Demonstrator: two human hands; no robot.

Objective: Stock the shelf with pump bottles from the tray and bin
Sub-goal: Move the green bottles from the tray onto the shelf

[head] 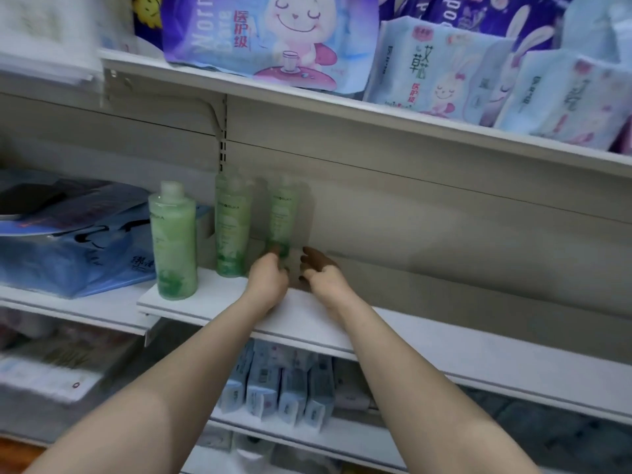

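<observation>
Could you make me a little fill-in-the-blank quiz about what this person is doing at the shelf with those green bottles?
1. The number of green bottles standing on the white shelf is ____.
2. The left hand touches the bottle farthest to the ____.
3. The right hand holds ____.
4. The packs on the shelf above show a cartoon ____.

Missing words: three; right; nothing; rabbit

I'm seeing both hands, left hand and right hand, touching the third green bottle at the shelf back.
</observation>
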